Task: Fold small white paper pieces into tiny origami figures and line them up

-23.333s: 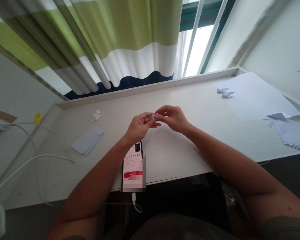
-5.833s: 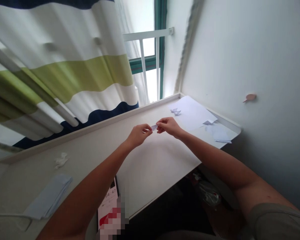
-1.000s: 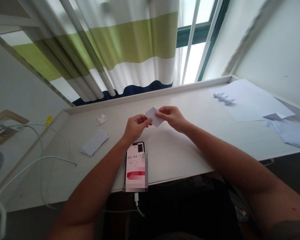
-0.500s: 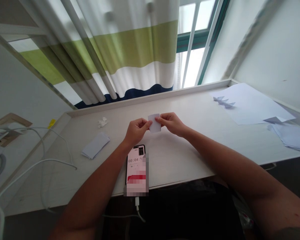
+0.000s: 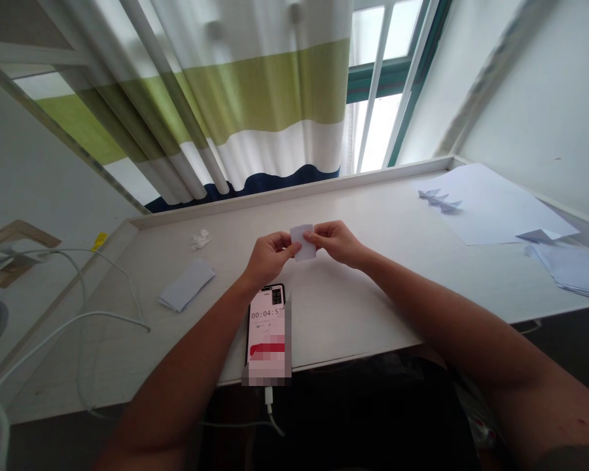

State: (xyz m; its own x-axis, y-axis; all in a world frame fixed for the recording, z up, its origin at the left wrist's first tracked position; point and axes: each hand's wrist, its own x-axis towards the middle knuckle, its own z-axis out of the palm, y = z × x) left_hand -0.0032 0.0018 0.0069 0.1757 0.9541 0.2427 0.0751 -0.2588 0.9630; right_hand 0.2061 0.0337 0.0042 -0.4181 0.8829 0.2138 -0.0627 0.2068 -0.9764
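Note:
A small white piece of paper (image 5: 303,243) is held up above the desk in front of me, between both hands. My left hand (image 5: 271,255) pinches its left edge, thumb on the near face. From the other side my right hand (image 5: 336,242) grips the upper right part, its thumb also on the face. The fingers behind the paper are hidden. Below my left hand lies a phone (image 5: 267,333) showing a running timer, partly pixelated.
On the white desk (image 5: 353,314), a folded paper stack (image 5: 186,286) and a crumpled paper (image 5: 201,240) lie left. Folded paper boats (image 5: 440,201), a large sheet (image 5: 495,203) and more paper (image 5: 574,268) are right. A white cable (image 5: 98,315) crosses the left side.
My left thumb has slid slightly lower along the paper's left side. The right hand and the rest stay nearly the same.

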